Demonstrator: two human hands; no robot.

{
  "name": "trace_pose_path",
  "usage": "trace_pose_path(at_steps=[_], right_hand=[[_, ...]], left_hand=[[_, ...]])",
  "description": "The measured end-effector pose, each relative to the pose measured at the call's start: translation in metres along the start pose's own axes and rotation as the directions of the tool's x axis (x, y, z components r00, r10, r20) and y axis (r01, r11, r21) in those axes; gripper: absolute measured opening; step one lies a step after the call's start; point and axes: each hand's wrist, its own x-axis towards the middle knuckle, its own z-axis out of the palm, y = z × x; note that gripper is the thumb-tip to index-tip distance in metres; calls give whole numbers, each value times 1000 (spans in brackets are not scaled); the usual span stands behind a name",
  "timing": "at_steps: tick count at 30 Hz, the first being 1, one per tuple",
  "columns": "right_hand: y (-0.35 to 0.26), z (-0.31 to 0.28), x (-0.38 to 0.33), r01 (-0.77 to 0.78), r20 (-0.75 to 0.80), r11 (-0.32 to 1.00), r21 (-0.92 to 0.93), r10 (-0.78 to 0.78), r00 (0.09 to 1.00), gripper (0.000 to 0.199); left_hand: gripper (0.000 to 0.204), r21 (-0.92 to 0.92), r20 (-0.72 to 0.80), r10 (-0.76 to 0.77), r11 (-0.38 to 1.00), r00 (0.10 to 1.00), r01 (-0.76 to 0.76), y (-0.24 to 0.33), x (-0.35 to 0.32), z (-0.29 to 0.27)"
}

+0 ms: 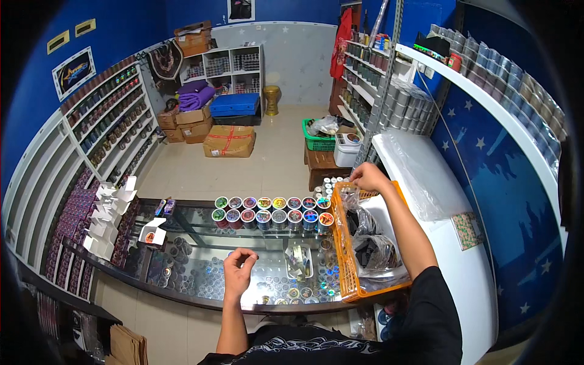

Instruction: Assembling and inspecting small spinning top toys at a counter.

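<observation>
From my remote feed, clocked from the wearer's body, the right hand (370, 177) reaches between twelve and one, fingers bunched at the far rim of the orange crate (345, 267) at one o'clock, by a clear plastic bag (349, 196) inside; I can't tell whether they grip it. Between ten and eleven, the left hand (238, 271) hovers half-curled over the glass counter (210, 250), its grasp unclear to me, with round-lidded canisters (279, 217) around eleven.

R hand (370, 178) at far end of orange crate (345, 261) w/ bags (375, 252), L hand (239, 272) over counter (205, 249).
</observation>
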Motion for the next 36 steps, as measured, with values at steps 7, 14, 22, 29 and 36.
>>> trace_pose_path(at_steps=[7, 14, 22, 29, 36], right_hand=[[-8, 31, 26, -162, 129, 905, -394, 229, 965, 22], [-11, 38, 32, -130, 213, 853, -505, 270, 939, 32], [3, 52, 41, -39, 227, 790, -612, 222, 948, 28], [-5, 36, 33, -53, 272, 872, -486, 209, 939, 25], [-2, 18, 22, -65, 253, 948, -312, 149, 956, 23]], left_hand=[[4, -1, -17, 17, 1000, 1000, -17, 5, -1, -2], [5, 11, -81, 7, 1000, 997, -6, 5, 0, -15], [5, -19, -79, -4, 1000, 997, 3, 9, 5, -14], [5, -4, -77, -1, 1000, 997, 1, 7, 5, -18], [5, -9, -46, 2, 1000, 999, -3, 7, 5, -9]])
